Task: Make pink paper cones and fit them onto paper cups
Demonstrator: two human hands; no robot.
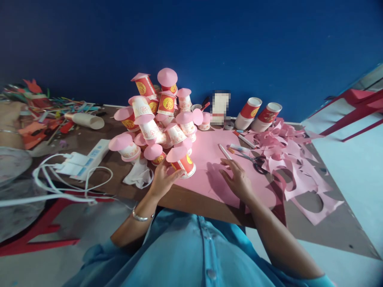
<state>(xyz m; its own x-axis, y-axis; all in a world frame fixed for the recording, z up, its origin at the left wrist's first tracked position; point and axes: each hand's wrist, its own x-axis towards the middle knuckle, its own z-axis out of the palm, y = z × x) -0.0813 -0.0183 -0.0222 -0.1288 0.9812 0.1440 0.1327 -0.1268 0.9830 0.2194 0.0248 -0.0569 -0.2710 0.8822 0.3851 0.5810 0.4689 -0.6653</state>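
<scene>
My left hand [164, 178] is at the front of a heap of paper cups topped with pink paper cones [148, 129]. Its thumb and fingers are spread against a red and white cup [186, 165] that lies tilted under a pink cone [177, 154]. Whether the hand bears that cup's weight is unclear. Over the pink paper sheet [206, 179] hovers my right hand [237, 181], fingers apart and nothing in it. Just beyond its fingertips lies a white pen [224, 152]. Black-handled scissors [259, 163] rest to the right of that hand.
Pink paper scraps [299, 171] cover the table's right side. Two stacks of cups [249, 113] stand near the blue wall. At left are a power strip [92, 159] with white cables, a cardboard tube [88, 120], and another person's arm [10, 127]. A red stool [353, 107] is at far right.
</scene>
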